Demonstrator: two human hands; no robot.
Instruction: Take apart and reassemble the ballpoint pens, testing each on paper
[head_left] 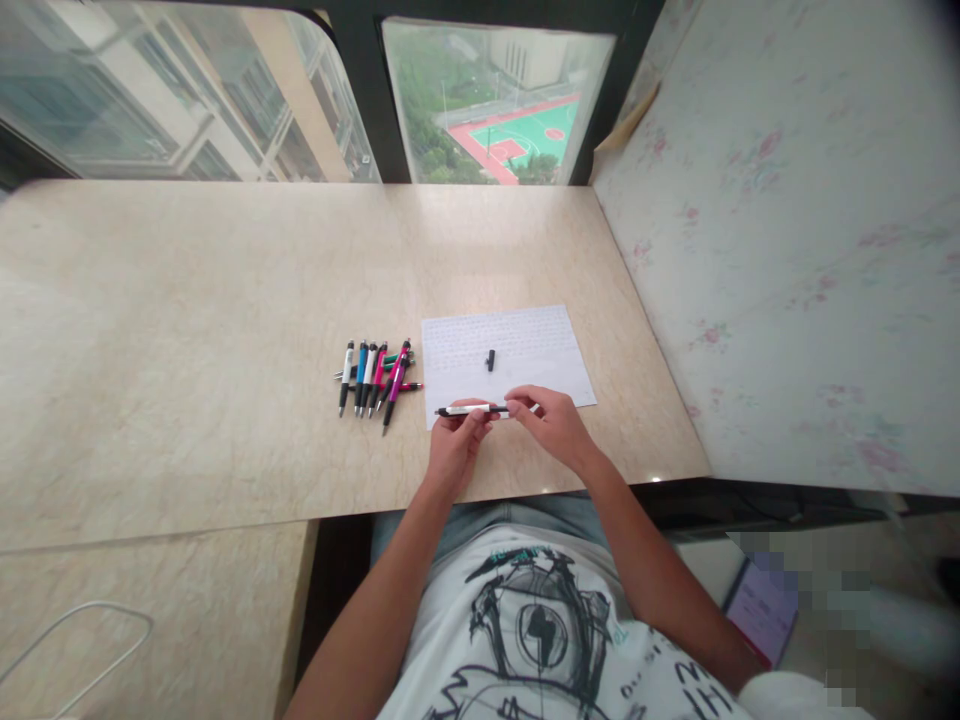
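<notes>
My left hand [456,445] is closed around the white barrel of a pen [466,410], which lies level just above the sheet's lower edge. A thin dark pen refill [499,408] sticks out of the barrel's right end. The fingertips of my right hand [551,420] pinch its far end, so the tip is hidden. Beyond the hands, a short black pen grip [490,360] rests on a sheet of paper [540,375] with lines of handwriting.
Left of the paper lies a group of several click pens [367,380] in white, blue, pink, purple and green, some crossing others. The pale stone-look desk [225,300] meets windows at the back and a floral wall [787,250] at the right. A thin cable [112,605] curls at lower left.
</notes>
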